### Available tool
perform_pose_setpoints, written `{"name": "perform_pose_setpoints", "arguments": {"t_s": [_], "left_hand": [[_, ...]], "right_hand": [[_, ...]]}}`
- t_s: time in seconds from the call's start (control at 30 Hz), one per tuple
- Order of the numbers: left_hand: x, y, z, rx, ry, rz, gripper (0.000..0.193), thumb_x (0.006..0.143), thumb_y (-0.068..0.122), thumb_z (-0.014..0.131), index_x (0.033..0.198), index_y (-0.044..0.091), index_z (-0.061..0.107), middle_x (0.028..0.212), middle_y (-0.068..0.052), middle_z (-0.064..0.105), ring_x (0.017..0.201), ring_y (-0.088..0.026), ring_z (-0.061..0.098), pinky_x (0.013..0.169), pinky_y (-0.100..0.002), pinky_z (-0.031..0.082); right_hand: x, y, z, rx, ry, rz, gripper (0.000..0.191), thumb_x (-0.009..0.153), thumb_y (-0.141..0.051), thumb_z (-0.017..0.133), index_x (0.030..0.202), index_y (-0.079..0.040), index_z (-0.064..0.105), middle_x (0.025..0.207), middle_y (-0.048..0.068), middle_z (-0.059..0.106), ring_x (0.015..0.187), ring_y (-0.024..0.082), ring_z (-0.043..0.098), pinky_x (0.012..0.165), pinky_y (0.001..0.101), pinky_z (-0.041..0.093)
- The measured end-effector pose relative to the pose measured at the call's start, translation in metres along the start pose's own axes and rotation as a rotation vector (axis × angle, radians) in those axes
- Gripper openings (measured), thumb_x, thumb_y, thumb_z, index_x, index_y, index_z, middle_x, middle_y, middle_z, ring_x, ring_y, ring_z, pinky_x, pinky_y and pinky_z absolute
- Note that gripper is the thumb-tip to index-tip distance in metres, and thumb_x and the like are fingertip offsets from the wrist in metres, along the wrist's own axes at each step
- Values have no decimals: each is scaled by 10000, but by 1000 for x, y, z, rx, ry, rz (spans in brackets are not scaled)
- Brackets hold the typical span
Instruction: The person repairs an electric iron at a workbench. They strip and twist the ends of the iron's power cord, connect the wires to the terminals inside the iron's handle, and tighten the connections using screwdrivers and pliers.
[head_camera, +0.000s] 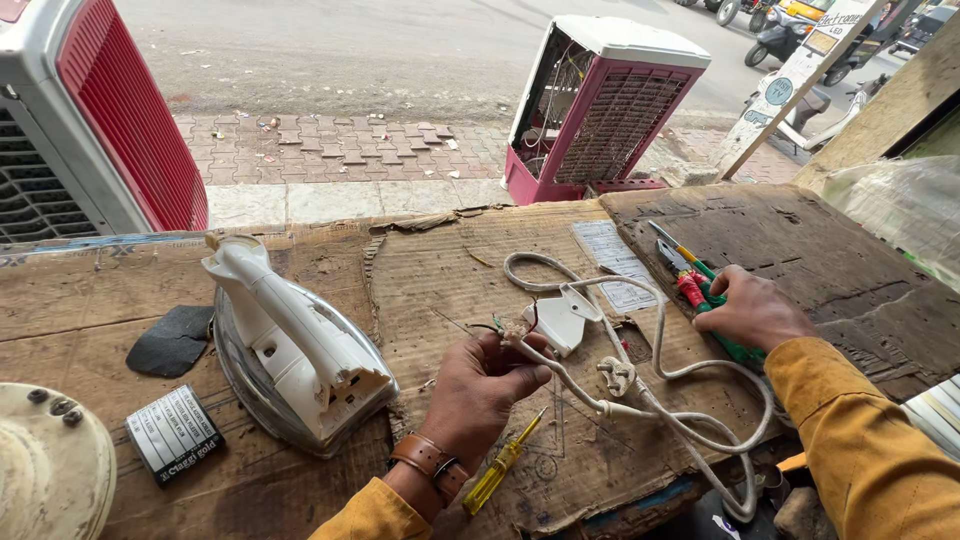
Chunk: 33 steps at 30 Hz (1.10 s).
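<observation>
Cardboard sheets cover the table (440, 270), and a person in yellow sleeves works over them. The left hand (480, 385) is closed around the end of a white power cord (660, 400), where thin bare wires stick out past the fingers. Just beside this end lies a small white plastic cover (562, 318), separate from the iron. The cord makes loops toward the right, and its plug (617, 376) rests on the cardboard between the two hands. The right hand (752, 310) is closed on a pair of pliers with red and green handles (700, 295); a green screwdriver (682, 250) lies touching them.

The white electric iron (295, 345) rests on the left part of the table, well apart from the cord, and its back looks open. To my judgement the cord is already off the iron and the wire ends are bare, but nothing is joined again. A yellow screwdriver (503, 465) waits near the left wrist.
</observation>
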<state>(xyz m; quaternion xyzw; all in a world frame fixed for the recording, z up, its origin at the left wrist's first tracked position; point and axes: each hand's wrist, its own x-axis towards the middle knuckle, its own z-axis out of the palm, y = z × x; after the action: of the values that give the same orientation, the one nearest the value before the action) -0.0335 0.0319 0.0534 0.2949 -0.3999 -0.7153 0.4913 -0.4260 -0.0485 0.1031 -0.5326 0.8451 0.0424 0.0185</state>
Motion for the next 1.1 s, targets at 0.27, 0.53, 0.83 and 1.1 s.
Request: {"name": "perform_pose_setpoints", "arguments": {"t_s": [0.27,0.53,0.83,1.1], "left_hand": [[-5,0,1,58,-49,-68,243,958,152,655,1184,62,634,1095,-54,801,1041,-147,739,826,-304,581],[-14,3,36,193,-90,42,306,964,216,665,1243,106,729,978,-39,766,806,-159,704,595,-285,563],[-8,-16,42,159,-190,249,315,864,-3,718,1177,-32,749,954,-106,813,842,-128,779,759,-254,638],[-37,4,45,494,-126,343,382,825,61,758,1199,26,693,901,-100,786,800,-145,761,723,-290,622]], "right_hand": [[-46,16,-4,194,317,-109,515,866,-407,676,1192,-10,699,1133,266,713,1053,410,688,937,503,541],[-169,77,-34,1063,-152,-93,468,861,-114,782,1292,13,648,878,187,801,495,145,470,437,330,372],[-284,49,3,929,-587,-129,624,807,-88,768,1404,-92,590,971,15,698,854,95,612,777,264,521],[-283,11,51,1045,-518,-191,758,837,-73,760,1547,-121,500,1136,16,678,1052,118,621,945,285,502]]}}
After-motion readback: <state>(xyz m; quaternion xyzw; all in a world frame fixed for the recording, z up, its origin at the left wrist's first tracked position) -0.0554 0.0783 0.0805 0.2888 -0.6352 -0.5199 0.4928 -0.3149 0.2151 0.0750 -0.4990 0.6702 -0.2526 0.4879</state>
